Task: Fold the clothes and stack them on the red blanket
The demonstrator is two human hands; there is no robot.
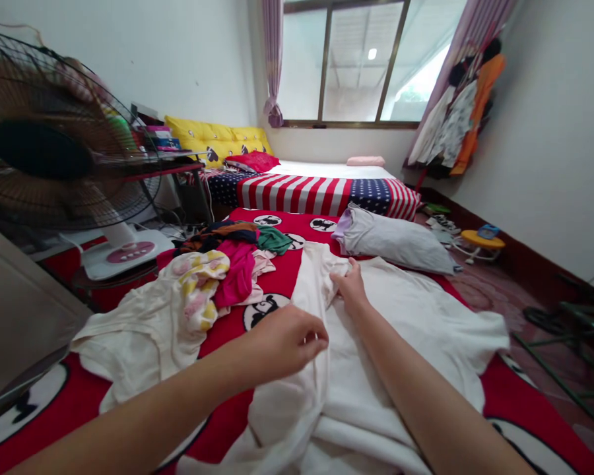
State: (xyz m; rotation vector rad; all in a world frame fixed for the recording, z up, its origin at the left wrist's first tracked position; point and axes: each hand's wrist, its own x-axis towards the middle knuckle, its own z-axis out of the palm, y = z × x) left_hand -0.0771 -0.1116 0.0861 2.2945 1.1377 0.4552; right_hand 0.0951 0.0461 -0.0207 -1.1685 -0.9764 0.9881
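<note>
A white shirt [406, 323] lies spread on a red blanket, its left side folded inward in a long strip. My right hand [351, 287] grips the bunched cloth near its far end, thumb and fingers pressed together. Nearer to me, my left hand [294, 340] is curled in a pinch at the edge of the folded strip, palm side down. The fabric between its fingertips is mostly hidden. Loose folds of the same shirt run down to the bottom of the view. A short sleeve spreads out to the right.
Crumpled clothes [237, 264] and a white garment [143, 330] lie at the left on the red blanket [228, 359]. A grey pillow [396, 241] rests beyond the shirt. A fan [44, 152] stands at left, a yellow stool [482, 241] at right, and a bed [297, 194] behind.
</note>
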